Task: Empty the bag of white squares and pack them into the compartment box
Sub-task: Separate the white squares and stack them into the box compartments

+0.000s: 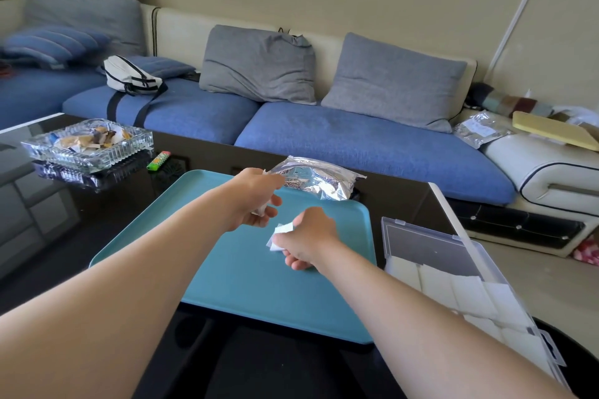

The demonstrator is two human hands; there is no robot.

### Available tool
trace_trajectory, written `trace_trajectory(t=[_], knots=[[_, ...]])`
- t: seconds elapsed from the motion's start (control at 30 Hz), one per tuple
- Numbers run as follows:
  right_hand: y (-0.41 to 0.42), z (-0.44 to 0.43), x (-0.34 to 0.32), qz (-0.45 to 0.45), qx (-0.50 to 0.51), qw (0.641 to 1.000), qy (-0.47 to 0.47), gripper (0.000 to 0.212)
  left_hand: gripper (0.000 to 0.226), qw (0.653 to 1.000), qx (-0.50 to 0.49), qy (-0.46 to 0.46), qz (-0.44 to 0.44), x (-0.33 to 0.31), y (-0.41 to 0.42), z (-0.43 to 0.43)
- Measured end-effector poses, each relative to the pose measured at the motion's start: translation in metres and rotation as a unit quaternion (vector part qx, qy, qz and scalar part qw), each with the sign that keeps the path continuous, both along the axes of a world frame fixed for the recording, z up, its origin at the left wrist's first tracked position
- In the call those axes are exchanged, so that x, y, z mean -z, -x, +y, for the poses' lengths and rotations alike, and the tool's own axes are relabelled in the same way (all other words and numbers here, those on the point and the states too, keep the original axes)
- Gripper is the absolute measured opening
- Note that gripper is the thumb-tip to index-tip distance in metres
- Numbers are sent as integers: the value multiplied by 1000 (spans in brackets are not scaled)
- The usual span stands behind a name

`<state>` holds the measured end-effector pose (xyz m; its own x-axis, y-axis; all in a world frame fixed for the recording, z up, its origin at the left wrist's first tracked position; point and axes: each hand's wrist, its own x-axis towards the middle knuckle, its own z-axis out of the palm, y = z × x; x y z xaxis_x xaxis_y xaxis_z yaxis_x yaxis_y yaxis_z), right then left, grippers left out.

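- the flat teal plastic tray (pixel 207 269) lies in front of us on the dark glossy table (pixel 97 220), and both our hands work above its far half.
- the clear plastic compartment box (pixel 460 272) stands just beside the right edge of the tray, with its lid open. its long axis runs from near the far right corner of the tray towards us, and many of its compartments already hold white squares.
- the crinkled silver foil bag (pixel 316 180) lies at the far edge of the tray, with one part on the rim. we judge it is nearly empty, but the inside is hidden from us.
- our left hand (pixel 256 201) is at the bag's left end. the fingers are curled around something pale; we cannot tell if this is a square or a corner of the bag.
- our right hand (pixel 308 238) is nearer to the box. its fingers are pinching a few small white paper squares (pixel 280 236) just above the tray.
- for the coming move, the box lies to the right of this grip and a little nearer to us, so we judge the right hand should carry the squares that way.
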<state>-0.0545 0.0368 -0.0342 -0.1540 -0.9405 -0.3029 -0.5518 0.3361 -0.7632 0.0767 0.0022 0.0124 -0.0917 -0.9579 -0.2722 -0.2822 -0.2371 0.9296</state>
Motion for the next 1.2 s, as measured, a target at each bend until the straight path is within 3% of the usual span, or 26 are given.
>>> trace_trajectory(t=[0.17, 0.33, 0.43, 0.57, 0.67, 0.83, 0.93, 1.07, 1.13, 1.2], knots=[[-2, 1, -5, 97, -50, 994, -30, 28, 31, 999, 26, -25, 0, 1, -1, 2], [0, 5, -1, 90, -75, 993, 10, 15, 45, 1000, 11, 2, 20, -3, -1, 3], [9, 13, -6, 90, -91, 991, 35, 22, 55, 999, 0, 2, 39, -6, -1, 6], [23, 20, -24, -21, -20, 993, 113, 22, 54, 998, -25, 2, 63, -8, 0, 12], [33, 28, -41, -149, 26, 968, 201, 22, 51, 996, -40, 9, 76, -11, 6, 17], [47, 49, -66, -226, 1, 939, 260, 21, 62, 979, 22, -38, 197, -20, 22, 34], [51, 55, -68, -185, -20, 941, 283, 19, 78, 964, 126, -35, 230, -23, 31, 42], [57, 60, -70, -83, -57, 938, 330, 11, 109, 956, 186, -12, 226, -24, 39, 45], [62, 62, -71, -59, -65, 935, 344, 6, 107, 947, 191, -17, 256, -23, 40, 45], [65, 63, -72, -49, -61, 932, 355, 8, 89, 940, 176, -33, 292, -24, 41, 47]])
